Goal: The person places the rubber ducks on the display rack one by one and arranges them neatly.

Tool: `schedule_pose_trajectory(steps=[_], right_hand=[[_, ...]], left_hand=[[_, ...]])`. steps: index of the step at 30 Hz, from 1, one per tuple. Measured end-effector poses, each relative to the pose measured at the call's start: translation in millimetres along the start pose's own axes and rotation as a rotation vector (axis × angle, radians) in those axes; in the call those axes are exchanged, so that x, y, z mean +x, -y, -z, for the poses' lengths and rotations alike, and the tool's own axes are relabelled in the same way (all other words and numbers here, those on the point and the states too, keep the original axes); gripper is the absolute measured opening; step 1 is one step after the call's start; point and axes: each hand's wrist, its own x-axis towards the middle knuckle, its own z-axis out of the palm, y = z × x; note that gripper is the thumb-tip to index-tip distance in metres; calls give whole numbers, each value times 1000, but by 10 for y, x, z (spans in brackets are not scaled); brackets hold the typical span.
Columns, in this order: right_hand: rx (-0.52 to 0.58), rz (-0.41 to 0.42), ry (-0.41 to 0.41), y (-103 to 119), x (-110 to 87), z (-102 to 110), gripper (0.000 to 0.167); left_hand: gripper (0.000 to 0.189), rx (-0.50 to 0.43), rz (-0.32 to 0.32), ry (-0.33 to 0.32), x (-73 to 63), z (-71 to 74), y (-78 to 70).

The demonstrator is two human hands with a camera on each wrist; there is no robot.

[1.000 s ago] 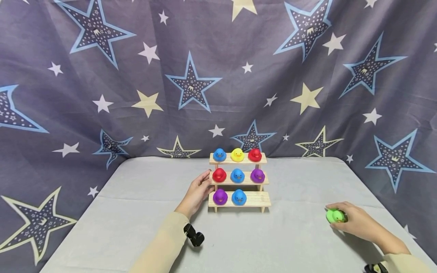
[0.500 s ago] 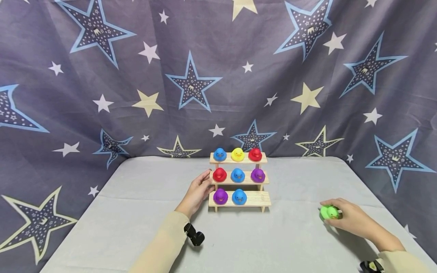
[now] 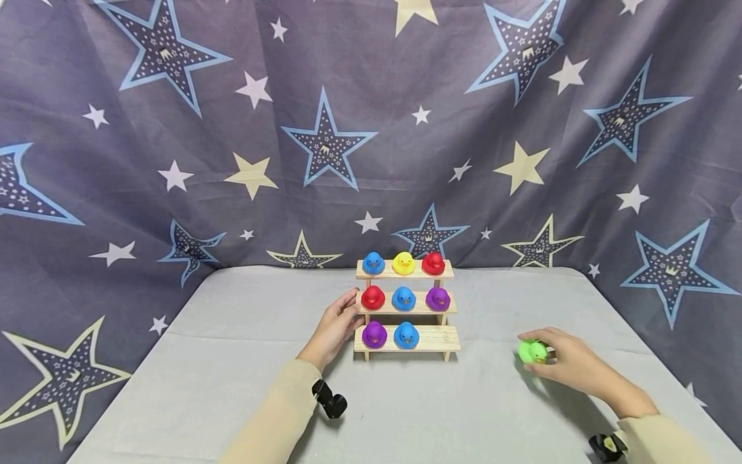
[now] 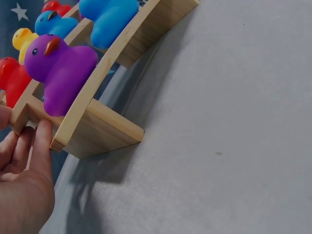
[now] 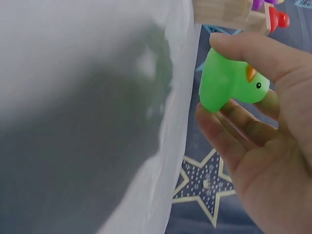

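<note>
Between the thumb and fingertips of my right hand (image 3: 570, 362) is a green rubber duck (image 3: 531, 352), held above the table right of a three-tier wooden stand (image 3: 443, 336). The right wrist view shows the green duck's orange beak, with the thumb on one side and fingers on the other. My left hand (image 3: 332, 327) holds the stand's left end at the middle tier. In the left wrist view, the thumb is partly cut off and fingers reach under the board. The bottom tier carries a purple duck (image 3: 374, 335) and a blue duck (image 3: 406, 335), with bare board at its right.
On the middle tier sit a red duck (image 3: 373, 297), a blue duck (image 3: 404, 298) and a purple duck (image 3: 437, 298). Blue, yellow (image 3: 403, 263) and red ducks top the stand. A star-patterned curtain (image 3: 371, 129) hangs behind the grey-covered table (image 3: 232, 374).
My right hand has moved left and slightly away from me, carrying the green rubber duck toward the stand. The left hand and the stand stay where they were.
</note>
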Motion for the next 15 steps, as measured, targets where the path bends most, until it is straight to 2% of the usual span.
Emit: schedule_pose_trajectory(steps=[7,15], right_hand=[[27,67,-1,127,157,-99,47],[-42,112,1,265,306,-253,48]], left_hand=[[56,-4,2,-2,-5,-3,3],[56,-15,-5,4,1,1,-1]])
